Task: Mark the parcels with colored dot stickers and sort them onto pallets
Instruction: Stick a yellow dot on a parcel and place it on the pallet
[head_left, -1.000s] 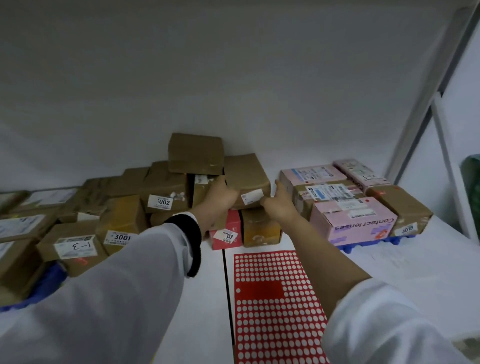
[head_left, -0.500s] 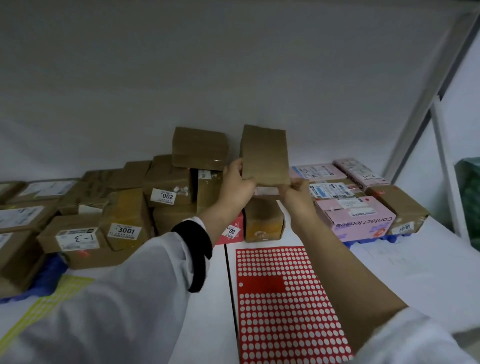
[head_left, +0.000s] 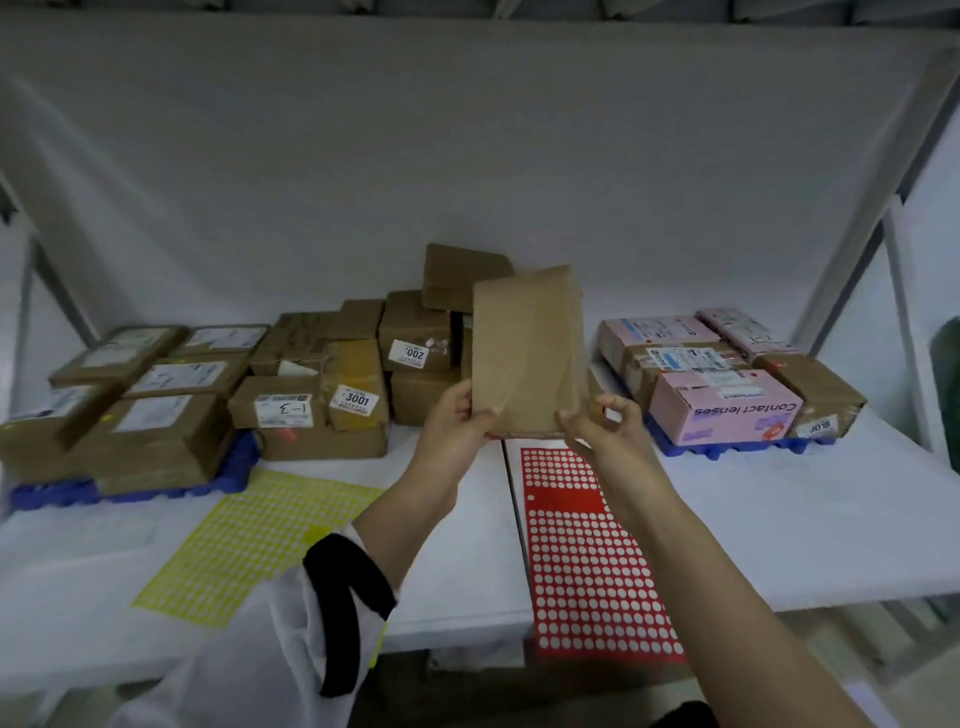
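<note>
Parcel (head_left: 525, 353) of creased brown cardboard; flat, rectangular, upright

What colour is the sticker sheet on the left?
Yellow; the sticker sheet shows best in head view.

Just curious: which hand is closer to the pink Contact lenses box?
Right. The right hand holds the brown parcel just left of the pink box; the left hand grips the parcel's other edge.

Both forearms reach forward and up; the left hand (head_left: 457, 415) grips the brown parcel (head_left: 524, 353) at its lower left corner, the right hand (head_left: 608, 423) pinches the lower right
</note>
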